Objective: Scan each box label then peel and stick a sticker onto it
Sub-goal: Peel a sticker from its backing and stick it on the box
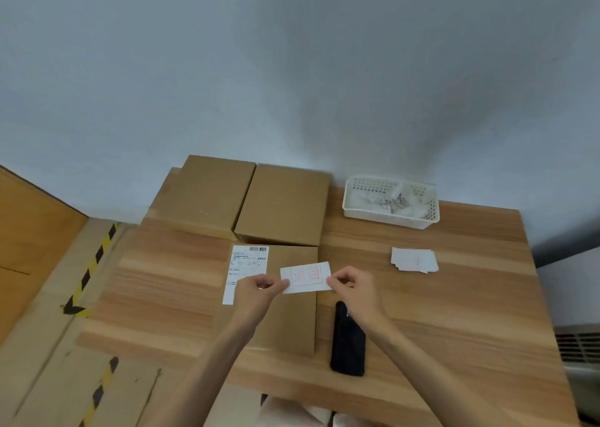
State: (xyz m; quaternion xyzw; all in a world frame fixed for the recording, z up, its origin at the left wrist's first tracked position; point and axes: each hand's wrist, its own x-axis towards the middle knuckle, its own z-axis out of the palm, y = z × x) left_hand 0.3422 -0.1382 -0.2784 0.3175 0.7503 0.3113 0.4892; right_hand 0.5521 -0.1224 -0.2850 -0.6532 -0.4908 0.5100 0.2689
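Both hands, left hand (259,288) and right hand (350,285), pinch a seemingly unpeeled sticker (306,277).

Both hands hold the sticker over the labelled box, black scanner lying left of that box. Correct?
Not quite. The head view shows the black scanner lying to the right of the labelled box, not left. The rest holds: left hand and right hand both pinch the sticker over that box.

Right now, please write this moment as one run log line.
step: peeling sticker | left hand: pinches sticker | right hand: pinches sticker | labelled box: below
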